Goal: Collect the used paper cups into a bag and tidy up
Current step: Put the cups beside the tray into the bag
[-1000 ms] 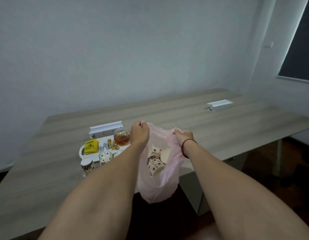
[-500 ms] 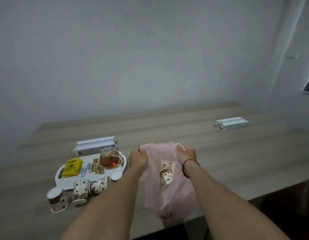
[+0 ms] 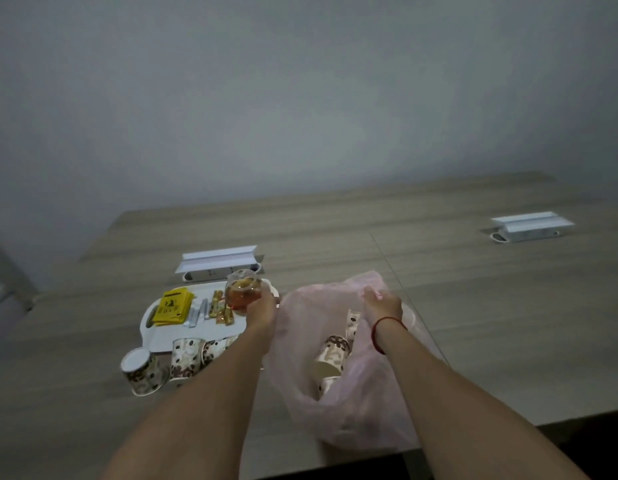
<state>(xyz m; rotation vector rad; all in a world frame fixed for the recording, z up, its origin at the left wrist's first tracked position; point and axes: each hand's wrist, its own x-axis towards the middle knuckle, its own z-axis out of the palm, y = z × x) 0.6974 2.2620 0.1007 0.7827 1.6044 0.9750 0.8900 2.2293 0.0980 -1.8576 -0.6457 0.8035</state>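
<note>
The pink bag (image 3: 338, 403) lies on the table (image 3: 473, 306) near its front edge, patterned paper cups (image 3: 333, 351) inside, its rim pinched in my right hand (image 3: 383, 303) at 12 o'clock and my left hand (image 3: 262, 306) at 10. Three more cups (image 3: 169, 362) stand at 9 o'clock by the white tray (image 3: 203, 327).

A translucent pink plastic bag (image 3: 349, 403) sits on the worktop (image 3: 473, 323) at its near edge, its mouth open and its film crumpled. Inside it lie several paper cups (image 3: 333, 353) with a brown floral print, tipped at different angles and seen partly through the film. Left of the bag, three more cups of the same print (image 3: 169, 362) stand close together by the near edge of a white tray (image 3: 169, 337): one leftmost with its white inside showing, the other two just beside it.
</note>
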